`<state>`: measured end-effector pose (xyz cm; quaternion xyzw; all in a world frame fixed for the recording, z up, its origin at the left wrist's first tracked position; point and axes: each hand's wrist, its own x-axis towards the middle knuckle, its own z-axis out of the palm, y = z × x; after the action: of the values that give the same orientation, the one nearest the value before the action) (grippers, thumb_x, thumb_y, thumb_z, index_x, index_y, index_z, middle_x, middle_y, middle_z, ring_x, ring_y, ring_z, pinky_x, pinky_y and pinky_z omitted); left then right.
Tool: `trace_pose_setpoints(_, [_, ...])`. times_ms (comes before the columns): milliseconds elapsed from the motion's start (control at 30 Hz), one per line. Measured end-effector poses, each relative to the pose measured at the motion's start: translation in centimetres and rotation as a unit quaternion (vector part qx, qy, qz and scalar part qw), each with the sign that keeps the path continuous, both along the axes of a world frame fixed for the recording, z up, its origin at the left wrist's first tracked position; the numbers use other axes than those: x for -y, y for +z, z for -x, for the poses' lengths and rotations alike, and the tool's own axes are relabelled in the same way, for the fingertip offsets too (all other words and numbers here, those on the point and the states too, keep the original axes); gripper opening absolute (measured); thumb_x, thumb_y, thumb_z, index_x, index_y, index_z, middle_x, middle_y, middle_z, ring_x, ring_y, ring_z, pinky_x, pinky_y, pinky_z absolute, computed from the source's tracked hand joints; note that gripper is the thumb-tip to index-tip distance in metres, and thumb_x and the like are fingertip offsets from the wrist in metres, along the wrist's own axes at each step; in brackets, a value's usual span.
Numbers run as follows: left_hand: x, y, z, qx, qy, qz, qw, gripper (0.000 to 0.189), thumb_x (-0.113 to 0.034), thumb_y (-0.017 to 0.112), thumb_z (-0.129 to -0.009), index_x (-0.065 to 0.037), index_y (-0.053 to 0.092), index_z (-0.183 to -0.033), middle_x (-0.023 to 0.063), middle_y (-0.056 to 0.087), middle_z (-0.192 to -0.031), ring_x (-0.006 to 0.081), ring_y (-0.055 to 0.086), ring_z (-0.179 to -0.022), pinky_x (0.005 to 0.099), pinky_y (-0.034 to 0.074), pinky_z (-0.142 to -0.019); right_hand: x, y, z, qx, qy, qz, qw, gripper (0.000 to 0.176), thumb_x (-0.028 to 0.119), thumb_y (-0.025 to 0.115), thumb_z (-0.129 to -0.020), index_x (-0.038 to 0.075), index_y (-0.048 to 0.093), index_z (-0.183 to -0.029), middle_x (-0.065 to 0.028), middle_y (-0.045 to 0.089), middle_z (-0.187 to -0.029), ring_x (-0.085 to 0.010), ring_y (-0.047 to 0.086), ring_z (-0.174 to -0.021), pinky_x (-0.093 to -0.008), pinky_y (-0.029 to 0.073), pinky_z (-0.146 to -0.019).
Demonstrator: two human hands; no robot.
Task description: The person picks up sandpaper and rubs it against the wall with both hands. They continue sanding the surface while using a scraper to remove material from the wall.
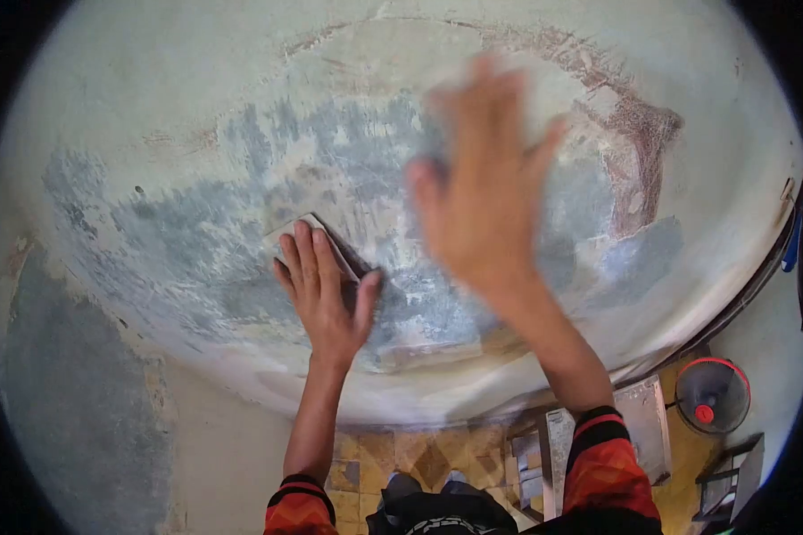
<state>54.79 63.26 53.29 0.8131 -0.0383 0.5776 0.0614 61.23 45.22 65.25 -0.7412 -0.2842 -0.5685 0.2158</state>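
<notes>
My left hand [323, 290] presses a flat rectangular sanding block [308, 225], pale on its face and dark along one edge, against the wall [375, 169]. Its fingers lie over the block and the thumb sits at the side; much of the block is hidden beneath the palm. Up and to the right, my right hand [489, 178] is smeared by motion. Its fingers are spread and it holds nothing; whether the palm touches the wall cannot be told. Around both hands the surface is patchy, with grey-blue areas, pale filler and a reddish-brown bare strip [635, 152].
Below right stands a fan [712, 397] with a red rim, near a pale board or tabletop [642, 423] and a dark-framed piece of furniture [730, 481]. Tiled floor [428, 455] shows under me. Another grey patch [76, 392] covers the lower left wall.
</notes>
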Motion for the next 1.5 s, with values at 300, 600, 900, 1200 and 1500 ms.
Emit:
trace_pose_setpoints(300, [-6.4,0.1,1.1,0.074,-0.013,0.001,0.997,0.056,-0.03,0.039,-0.104,0.004,0.035,-0.148,0.0253,0.03,-0.155,0.0426,0.021,-0.147,0.0534,0.008,-0.118,2.9,0.9,-4.3,0.087,-0.042,-0.166,0.981,0.066,0.037,0.044,-0.101,0.003,0.025,-0.154,-0.017,0.021,-0.161,-0.0357,0.015,-0.15,-0.0665,0.0,-0.114])
trace_pose_setpoints(600, [-9.2,-1.4,2.6,0.211,-0.21,0.121,0.947,0.037,-0.021,0.032,-0.106,0.004,0.055,-0.121,0.0263,0.058,-0.131,0.0448,0.054,-0.125,0.0614,0.026,-0.113,-1.0,-0.2,-2.8,0.046,-0.069,-0.137,0.987,0.069,0.038,0.052,-0.094,-0.001,0.035,-0.149,-0.0196,0.028,-0.158,-0.0349,0.02,-0.149,-0.0708,0.004,-0.111])
trace_pose_setpoints(900, [-10.1,-1.1,0.6,0.167,-0.079,-0.021,0.983,0.021,-0.019,0.056,-0.1,-0.004,0.055,-0.115,0.0182,0.051,-0.132,0.0377,0.045,-0.133,0.0494,0.044,-0.106,-2.6,-1.2,-0.1,0.033,-0.052,-0.004,0.998,0.069,0.04,0.046,-0.098,0.001,0.029,-0.152,-0.02,0.024,-0.159,-0.0348,0.021,-0.149,-0.067,0.001,-0.113])
trace_pose_setpoints(1200, [-10.4,-0.4,-0.2,0.214,-0.185,0.048,0.958,0.012,-0.019,0.051,-0.101,-0.008,0.053,-0.099,0.0194,0.053,-0.136,0.0364,0.04,-0.135,0.0537,0.038,-0.109,-3.8,-2.3,-0.7,0.063,-0.073,0.043,0.994,0.062,0.033,0.048,-0.097,0.004,0.036,-0.15,-0.0225,0.025,-0.158,-0.0332,0.019,-0.15,-0.0632,0.006,-0.115])
trace_pose_setpoints(1500, [-10.8,-2.6,-0.1,0.347,-0.312,0.239,0.851,0.032,-0.019,0.057,-0.1,0.0,0.038,-0.117,0.0187,0.053,-0.113,0.0256,0.058,-0.099,0.0384,0.05,-0.091,-5.4,-2.5,-0.1,0.092,-0.014,0.094,0.991,0.055,0.022,0.045,-0.097,0.005,0.04,-0.149,-0.0168,0.028,-0.159,-0.0301,0.017,-0.151,-0.0541,0.0,-0.119])
